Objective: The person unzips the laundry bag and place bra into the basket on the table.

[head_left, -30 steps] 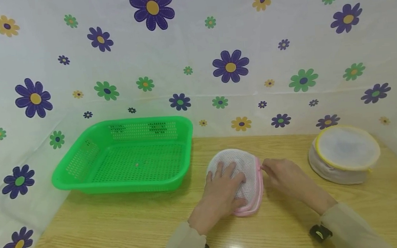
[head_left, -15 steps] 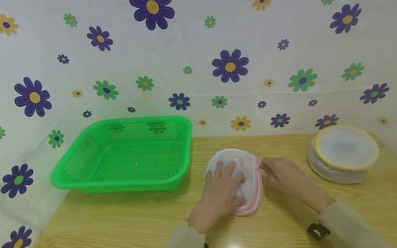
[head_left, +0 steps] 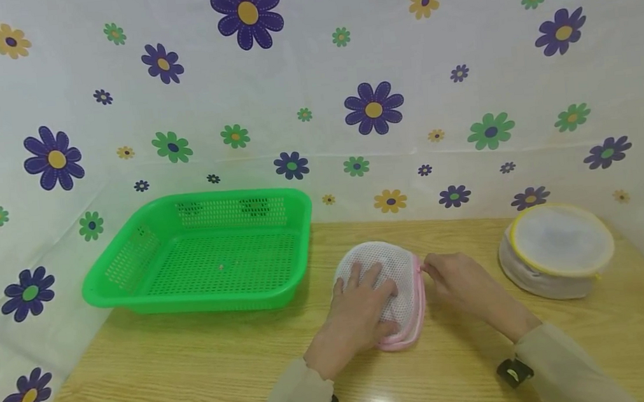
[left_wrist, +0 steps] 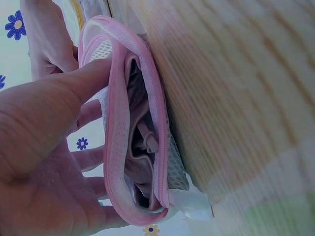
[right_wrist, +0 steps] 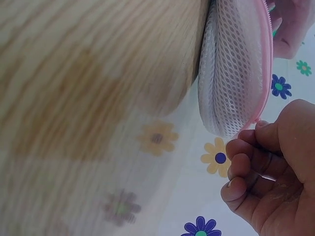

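A white mesh laundry bag (head_left: pixel 401 269) with pink zipper trim lies on the wooden table. Its zipper gapes in the left wrist view, showing a mauve garment (left_wrist: pixel 140 169) with a strap and small slider inside. My left hand (head_left: pixel 361 316) rests on top of the bag with fingers spread, the thumb at the pink edge of the opening. At the far right end of the zipper, my right hand (head_left: pixel 458 281) pinches the pink zipper pull (right_wrist: pixel 258 121) between thumb and forefinger; its other fingers are curled, and most of the pull is hidden.
A green plastic basket (head_left: pixel 299 273) with perforated walls stands on the left. To the right is a round white mesh bag (head_left: pixel 563 237) with yellow trim. Behind the table (head_left: pixel 210 370) hangs a flower-print sheet (head_left: pixel 310 68).
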Demonstrator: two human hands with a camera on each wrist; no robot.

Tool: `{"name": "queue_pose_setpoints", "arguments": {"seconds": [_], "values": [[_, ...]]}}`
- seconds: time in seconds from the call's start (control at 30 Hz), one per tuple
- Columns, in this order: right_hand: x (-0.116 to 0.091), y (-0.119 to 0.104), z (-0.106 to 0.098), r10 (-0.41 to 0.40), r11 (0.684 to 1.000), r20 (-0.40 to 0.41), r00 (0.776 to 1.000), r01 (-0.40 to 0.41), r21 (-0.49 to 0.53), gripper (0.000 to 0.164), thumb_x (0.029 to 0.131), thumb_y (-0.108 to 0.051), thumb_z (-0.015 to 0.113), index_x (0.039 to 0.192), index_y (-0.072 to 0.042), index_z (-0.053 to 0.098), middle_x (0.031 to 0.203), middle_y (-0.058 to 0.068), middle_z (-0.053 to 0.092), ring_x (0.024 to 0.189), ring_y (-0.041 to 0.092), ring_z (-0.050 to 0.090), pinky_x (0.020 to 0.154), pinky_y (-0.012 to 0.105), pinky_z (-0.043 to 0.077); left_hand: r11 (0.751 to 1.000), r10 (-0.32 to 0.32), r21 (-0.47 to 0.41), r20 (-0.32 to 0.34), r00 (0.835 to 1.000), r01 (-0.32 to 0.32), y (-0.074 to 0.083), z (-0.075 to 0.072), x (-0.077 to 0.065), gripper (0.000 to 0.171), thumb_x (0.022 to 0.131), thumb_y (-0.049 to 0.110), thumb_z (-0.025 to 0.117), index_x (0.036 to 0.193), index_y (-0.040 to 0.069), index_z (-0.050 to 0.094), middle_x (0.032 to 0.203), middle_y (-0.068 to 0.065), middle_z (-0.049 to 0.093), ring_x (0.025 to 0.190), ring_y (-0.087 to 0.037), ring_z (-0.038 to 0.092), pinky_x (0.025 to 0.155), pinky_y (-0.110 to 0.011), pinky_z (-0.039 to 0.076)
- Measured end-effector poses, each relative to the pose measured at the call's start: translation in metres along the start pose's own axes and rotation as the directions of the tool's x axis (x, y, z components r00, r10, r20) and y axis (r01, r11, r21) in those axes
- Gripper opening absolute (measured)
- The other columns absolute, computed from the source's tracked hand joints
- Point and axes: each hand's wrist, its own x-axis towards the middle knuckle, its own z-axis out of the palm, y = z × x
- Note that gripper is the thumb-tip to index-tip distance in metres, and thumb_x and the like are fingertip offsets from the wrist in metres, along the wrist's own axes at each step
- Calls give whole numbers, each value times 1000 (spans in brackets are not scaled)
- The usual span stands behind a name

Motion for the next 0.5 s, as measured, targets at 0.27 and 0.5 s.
{"name": "queue_pose_setpoints", "arguments": {"seconds": [0.27, 0.5], "values": [[1, 1, 1, -14, 1000, -27, 1000, 13, -24, 11, 99, -6, 64, 91, -2, 70, 67, 0, 61, 59, 7, 47, 58, 27, 50, 1000, 10, 15, -17, 1000, -9, 1, -1, -2, 49, 87, 46, 78, 127, 26, 60, 162, -9, 40, 151, -45, 34, 112, -68, 40], [3, 1, 2, -9, 1000, -26, 1000, 9, -17, 14, 99, -6, 63, 87, -3, 69, 64, -2, 56, 58, 8, 45, 57, 25, 46, 1000, 4, 13, -5, 1000, -4, 1, -2, -1, 49, 88, 47, 77, 129, 26, 59, 163, -9, 39, 152, -45, 33, 112, -68, 40]]}}
